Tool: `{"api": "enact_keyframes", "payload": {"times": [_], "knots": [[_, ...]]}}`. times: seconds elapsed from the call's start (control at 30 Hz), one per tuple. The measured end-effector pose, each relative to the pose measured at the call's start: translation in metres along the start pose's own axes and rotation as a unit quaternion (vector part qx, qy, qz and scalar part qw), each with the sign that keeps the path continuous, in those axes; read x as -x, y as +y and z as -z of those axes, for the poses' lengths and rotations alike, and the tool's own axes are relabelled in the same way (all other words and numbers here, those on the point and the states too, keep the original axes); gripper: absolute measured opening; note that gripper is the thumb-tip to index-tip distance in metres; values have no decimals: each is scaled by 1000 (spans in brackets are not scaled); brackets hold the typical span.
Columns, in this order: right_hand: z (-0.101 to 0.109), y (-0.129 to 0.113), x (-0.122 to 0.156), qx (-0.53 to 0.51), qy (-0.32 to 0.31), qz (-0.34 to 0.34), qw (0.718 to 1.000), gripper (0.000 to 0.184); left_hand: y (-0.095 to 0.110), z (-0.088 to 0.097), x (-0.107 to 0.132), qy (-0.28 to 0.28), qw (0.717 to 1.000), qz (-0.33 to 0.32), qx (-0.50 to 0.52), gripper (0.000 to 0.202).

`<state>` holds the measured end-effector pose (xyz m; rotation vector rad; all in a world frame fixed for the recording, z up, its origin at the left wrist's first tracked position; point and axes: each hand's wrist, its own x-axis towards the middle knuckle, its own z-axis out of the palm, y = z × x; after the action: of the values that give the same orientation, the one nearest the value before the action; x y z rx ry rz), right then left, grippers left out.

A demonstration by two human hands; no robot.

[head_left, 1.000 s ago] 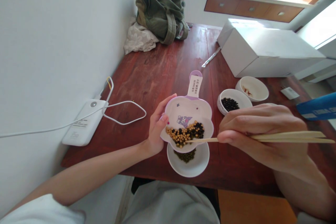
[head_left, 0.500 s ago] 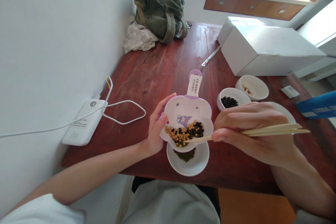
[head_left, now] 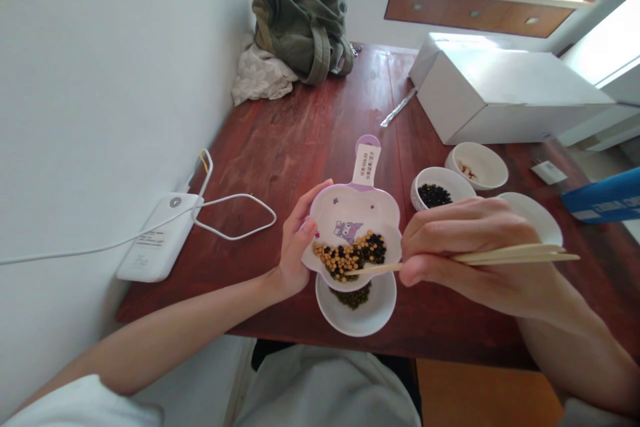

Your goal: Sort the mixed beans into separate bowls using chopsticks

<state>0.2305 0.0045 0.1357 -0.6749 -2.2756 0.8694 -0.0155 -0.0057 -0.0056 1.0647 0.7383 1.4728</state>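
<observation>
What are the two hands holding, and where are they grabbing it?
The left hand holds the purple-rimmed dish by its left edge, above a white bowl. The right hand grips the chopsticks near their middle.

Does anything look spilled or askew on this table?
Nothing is spilled. The one askew thing is the purple dish, which the left hand holds tilted over a white bowl. Its yellow and black beans lie heaped at the low edge, where chopsticks in the right hand touch them.
</observation>
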Motion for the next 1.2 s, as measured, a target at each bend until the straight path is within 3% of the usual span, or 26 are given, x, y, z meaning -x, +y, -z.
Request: {"api": "enact_keyframes", "payload": {"times": [0.4,0.6,0.8,1.2], "knots": [[16,10,-3,1,-12,-6,1000,34,1,-2,-2,-1,1000,10,18,62],[15,27,10,-12,43,-54,998,40,0,0,-3,-8,1000,2,16,60],[2,37,40,-23,149,-86,985,41,-3,3,-3,-21,1000,-8,17,61],[-19,49,61,-72,203,-86,973,36,-6,1,-5,-56,996,-29,62,55]]}}
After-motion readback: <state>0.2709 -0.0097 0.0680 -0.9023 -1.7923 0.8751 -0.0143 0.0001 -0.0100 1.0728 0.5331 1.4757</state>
